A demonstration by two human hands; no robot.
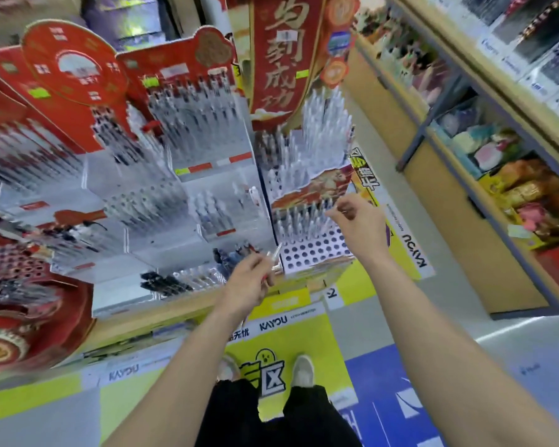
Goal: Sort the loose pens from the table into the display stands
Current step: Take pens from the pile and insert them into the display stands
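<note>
Standing at the pen display, contents as seen, each placed against the perforated stand point(317, 253), a white board of round holes at the table's near right corner.

Item 1: my left hand point(250, 282), just left of the perforated stand and at its near edge. Fingers curled round a few clear pens point(273, 259), whose tips point up toward the stand's left corner.

Item 2: my right hand point(360, 221), raised above the stand's right side. Thumb and forefinger drawn together, other fingers curled. Motion blur hides whether anything is pinched there; I cannot tell.

Item 3: standing pens point(299, 217), upright in the far rows of the stand's holes. Near rows of holes show open.

Item 4: loose dark pens point(165, 283), lying on the table point(162, 317) well to the left of the stand, near the front edge.

Item 5: acrylic stands point(207, 204), clear and tiered, left of the perforated stand and filled with upright pens.

Item 6: red banner point(281, 53) with gold characters, behind the stand.

Item 7: shelving point(465, 221), right of the stand across the aisle, stocked with coloured goods.

Item 8: yellow floor sticker point(271, 359), below the stand, with my shoes point(304, 369) on it.
</note>
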